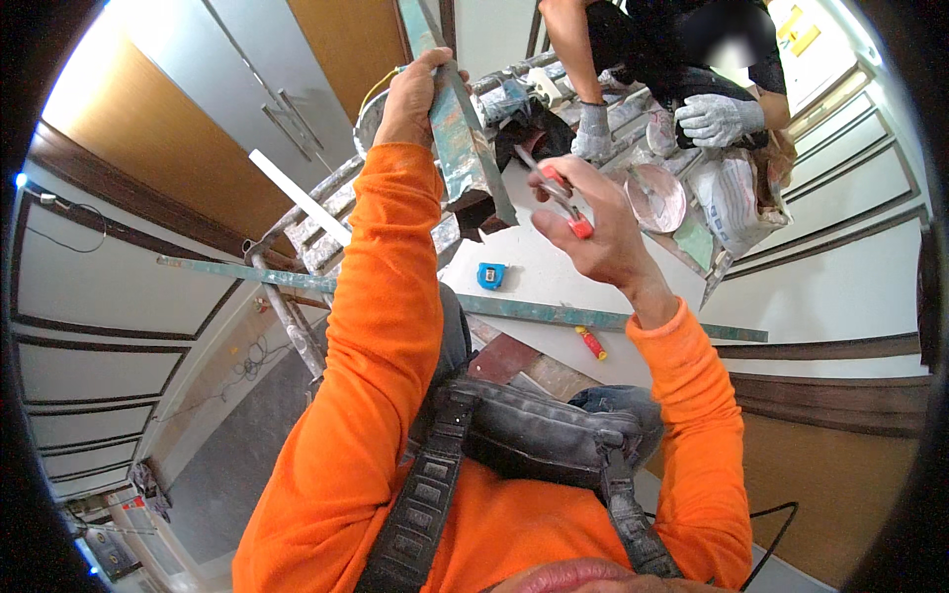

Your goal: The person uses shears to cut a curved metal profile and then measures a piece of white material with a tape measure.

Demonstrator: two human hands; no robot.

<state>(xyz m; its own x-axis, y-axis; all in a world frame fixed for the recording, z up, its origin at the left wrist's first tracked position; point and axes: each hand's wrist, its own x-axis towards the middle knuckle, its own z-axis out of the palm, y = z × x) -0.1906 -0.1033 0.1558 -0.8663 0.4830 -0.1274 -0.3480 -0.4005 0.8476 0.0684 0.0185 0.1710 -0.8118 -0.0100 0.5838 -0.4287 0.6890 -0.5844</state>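
Observation:
My left hand (413, 97) is raised and wrapped round a long green-painted bar (457, 133) with rusty patches; its lower end looks ragged and open. To the right of that bar, my right hand (591, 212) is closed round a hand tool (580, 228) with red parts and a thin metal shaft; its exact kind is partly hidden by my fingers. Below my hands, a blue tape measure (491, 275) lies on a white board (534, 262). A second green bar (554, 312) lies across in front of me. Near it rests a red and yellow screwdriver (592, 343).
A co-worker's gloved hands (720, 121) are at the far right, near a round bowl (656, 198) and a white sack (736, 198). Metal scaffold tubes (297, 321) run along the left, with a white strip (300, 197) leaning across them. A dark bag (534, 435) hangs at my waist.

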